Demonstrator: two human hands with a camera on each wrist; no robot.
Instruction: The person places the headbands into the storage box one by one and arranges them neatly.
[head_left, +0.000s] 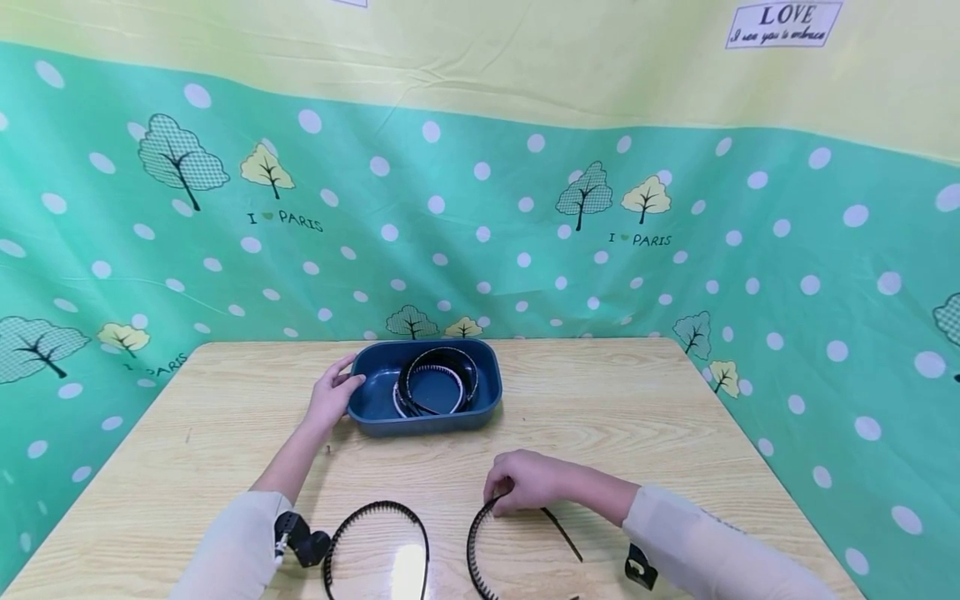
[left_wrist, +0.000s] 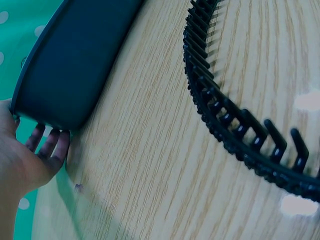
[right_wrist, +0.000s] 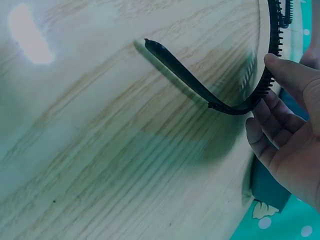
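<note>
My left hand [head_left: 330, 398] grips the left end of a blue rectangular tray [head_left: 423, 427], thumb over the rim and fingers against the outer wall in the left wrist view. Inside the tray, toward its right side, lie several headbands [head_left: 474, 379], mostly black with a white toothed one among them. My right hand [head_left: 528, 482] pinches a black toothed headband [head_left: 472, 546] between thumb and fingers, low over the table in front of the tray. Another black toothed headband [head_left: 384, 505] lies on the table to the left of it, close to my left wrist camera.
The wooden table [head_left: 600, 400] backs onto a green dotted cloth [head_left: 480, 233] that also hangs along both sides. Small black cameras are strapped at both wrists. Glare shows on the tabletop near the front.
</note>
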